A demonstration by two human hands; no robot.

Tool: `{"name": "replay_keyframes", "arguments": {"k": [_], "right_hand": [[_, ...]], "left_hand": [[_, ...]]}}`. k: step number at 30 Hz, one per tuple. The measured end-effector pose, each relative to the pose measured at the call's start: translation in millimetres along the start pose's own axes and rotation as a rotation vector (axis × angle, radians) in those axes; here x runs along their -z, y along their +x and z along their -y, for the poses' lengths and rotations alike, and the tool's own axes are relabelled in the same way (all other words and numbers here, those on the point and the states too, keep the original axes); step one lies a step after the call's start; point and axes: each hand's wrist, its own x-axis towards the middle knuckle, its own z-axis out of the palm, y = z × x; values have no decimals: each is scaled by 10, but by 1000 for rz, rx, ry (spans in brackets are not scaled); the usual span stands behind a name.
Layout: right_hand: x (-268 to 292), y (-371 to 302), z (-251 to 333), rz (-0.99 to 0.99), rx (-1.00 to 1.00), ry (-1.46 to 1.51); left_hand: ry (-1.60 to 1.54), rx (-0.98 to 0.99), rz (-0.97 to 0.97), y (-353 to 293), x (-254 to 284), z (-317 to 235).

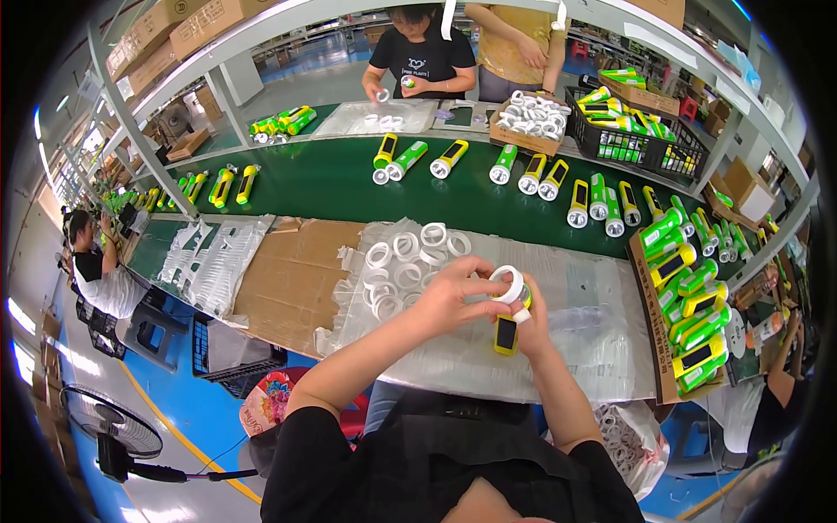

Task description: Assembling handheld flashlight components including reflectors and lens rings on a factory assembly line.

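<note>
My right hand [534, 315] holds a yellow and green flashlight [506, 331] upright above the plastic-covered bench. My left hand [458, 292] pinches a white ring [508, 282] that sits on the flashlight's head. A loose heap of white rings [403, 264] lies on clear plastic just left of my hands.
A green conveyor belt [331, 183] carries several flashlights [534, 174]. A cardboard tray of flashlights [689, 296] lies at my right. Flat cardboard [292, 270] lies at left. Two people stand across the belt, near a box of rings [530, 118] and a black crate [632, 131].
</note>
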Motion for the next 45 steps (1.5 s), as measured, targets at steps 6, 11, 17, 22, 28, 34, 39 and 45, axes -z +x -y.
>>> {"name": "replay_keyframes", "arguments": {"k": [6,11,17,22,28,34,39,45], "right_hand": [[109,-51,-72,-56,121,15],[392,-1,227,101,201,-331],[566,54,978,291,226,-878],[404,209,1464,643,89,-1123],[269,442,1589,785,-61,-1216],[251,474,1547,714,-112,-1250],[144,355,1405,451,-184,-1535],[4,382,1527,357,-355,-1673]], "left_hand": [[27,-41,58,66,1,-9],[71,-99,68,122,-6,-155],[89,-136,76,114,-192,-238],[-40,-45,100,130,-432,-255],[-74,-22,106,172,-418,-272],[-77,-27,92,216,-475,-226],[-9,-42,44,177,-523,-288],[52,-32,-27,166,-577,-258]]}}
